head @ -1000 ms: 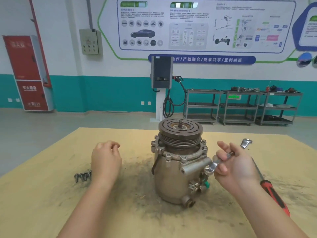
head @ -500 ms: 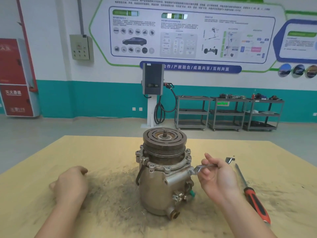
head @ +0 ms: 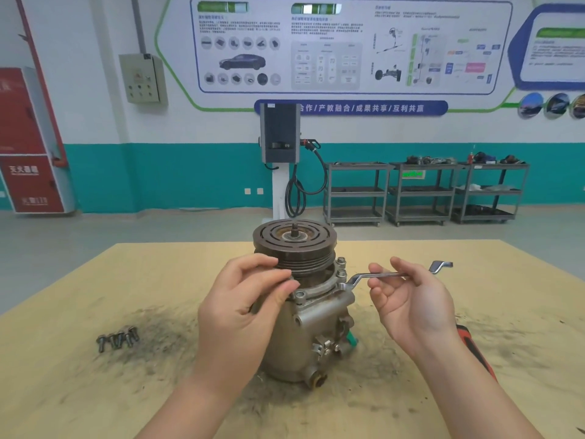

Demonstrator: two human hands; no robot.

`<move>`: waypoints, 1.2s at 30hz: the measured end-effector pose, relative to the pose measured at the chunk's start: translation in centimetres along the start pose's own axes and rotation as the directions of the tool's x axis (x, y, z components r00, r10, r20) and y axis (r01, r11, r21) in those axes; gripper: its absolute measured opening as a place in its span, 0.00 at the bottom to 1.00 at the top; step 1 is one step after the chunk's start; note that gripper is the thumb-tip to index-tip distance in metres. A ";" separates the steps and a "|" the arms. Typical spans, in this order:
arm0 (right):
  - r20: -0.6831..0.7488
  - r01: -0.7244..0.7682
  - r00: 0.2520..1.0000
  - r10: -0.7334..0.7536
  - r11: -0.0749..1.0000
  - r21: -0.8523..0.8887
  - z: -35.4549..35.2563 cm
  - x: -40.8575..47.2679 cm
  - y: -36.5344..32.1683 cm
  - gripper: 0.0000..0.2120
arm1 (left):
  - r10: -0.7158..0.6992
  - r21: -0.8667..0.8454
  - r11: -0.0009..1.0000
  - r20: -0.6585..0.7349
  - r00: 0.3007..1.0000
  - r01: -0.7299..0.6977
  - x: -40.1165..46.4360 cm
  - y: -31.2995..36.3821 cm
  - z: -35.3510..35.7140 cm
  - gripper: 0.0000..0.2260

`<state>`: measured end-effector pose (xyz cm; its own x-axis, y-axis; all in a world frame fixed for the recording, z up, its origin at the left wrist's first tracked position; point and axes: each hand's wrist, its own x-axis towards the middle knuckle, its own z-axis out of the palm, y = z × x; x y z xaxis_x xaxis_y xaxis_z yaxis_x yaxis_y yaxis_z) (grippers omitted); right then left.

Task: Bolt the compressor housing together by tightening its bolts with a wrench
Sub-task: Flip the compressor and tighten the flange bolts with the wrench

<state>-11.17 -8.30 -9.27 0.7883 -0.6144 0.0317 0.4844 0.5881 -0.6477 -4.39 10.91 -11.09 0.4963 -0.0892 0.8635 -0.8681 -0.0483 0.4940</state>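
Note:
A grey metal compressor stands upright on the yellow table, its dark grooved pulley on top. A silver offset wrench sits with its ring end on a bolt at the right of the housing flange. My right hand pinches the wrench shaft with thumb and fingers. My left hand grips the left side of the housing, fingers curled against the pulley's lower edge. Part of the flange is hidden behind that hand.
Several loose bolts lie on the table at the left. A red-handled screwdriver lies behind my right forearm. Dark grit covers the table around the compressor. Metal carts and a charging post stand far behind.
My left hand has risen from the table and taken hold of the compressor's left side. The wrench end has moved up onto a flange bolt, and my right hand's grip has loosened to a pinch.

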 end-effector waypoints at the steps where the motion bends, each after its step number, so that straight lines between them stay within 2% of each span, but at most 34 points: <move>1: -0.001 -0.001 1.000 0.001 1.000 0.013 0.0 0.0 0.0 0.05 | 0.027 0.016 1.000 -0.021 0.999 -0.027 0.0 -0.1 0.2 0.05; 7: -0.020 0.017 1.000 -0.016 0.998 0.068 -0.3 0.1 -0.4 0.06 | 0.123 0.047 0.992 -0.123 0.985 -0.118 -0.3 0.0 1.3 0.08; 12: -0.023 0.039 0.999 -0.037 0.997 0.064 -0.3 0.2 -0.4 0.06 | 0.193 0.139 0.973 -0.056 0.980 -0.183 -0.5 -0.6 1.5 0.06; 16: -0.036 0.147 0.989 -0.146 0.989 0.022 -0.1 0.1 -0.4 0.08 | 0.256 0.238 0.939 -0.006 0.967 -0.247 -0.4 -1.2 1.3 0.07; 21: 0.080 0.250 0.965 -0.248 0.968 -0.021 0.6 -0.6 -0.6 0.09 | 0.257 0.233 0.936 0.052 0.965 -0.262 -0.1 -1.4 0.7 0.08; 27: 0.187 0.275 0.947 -0.262 0.960 -0.049 1.1 -1.4 -0.4 0.09 | 0.370 0.281 0.886 0.055 0.928 -0.370 0.1 -1.9 0.9 0.08; 31: 0.181 0.274 0.948 -0.263 0.961 -0.035 1.1 -1.4 -0.4 0.07 | 0.339 0.248 0.907 0.048 0.940 -0.340 0.0 -1.9 0.9 0.07; 34: 0.236 0.285 0.934 -0.267 0.958 -0.044 1.2 -1.7 -0.2 0.02 | 0.302 0.247 0.921 0.040 0.953 -0.302 -0.2 -1.8 0.9 0.07; 36: 0.272 0.318 0.917 -0.291 0.946 -0.061 1.5 -2.1 0.1 0.06 | 0.306 0.260 0.917 0.035 0.951 -0.304 -0.3 -1.8 0.9 0.07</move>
<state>-12.21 -6.16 -8.27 0.6851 -0.5919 0.4246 0.6861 0.3285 -0.6491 -2.98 10.16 -12.31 0.2066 -0.1347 0.9691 -0.9473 -0.2755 0.1637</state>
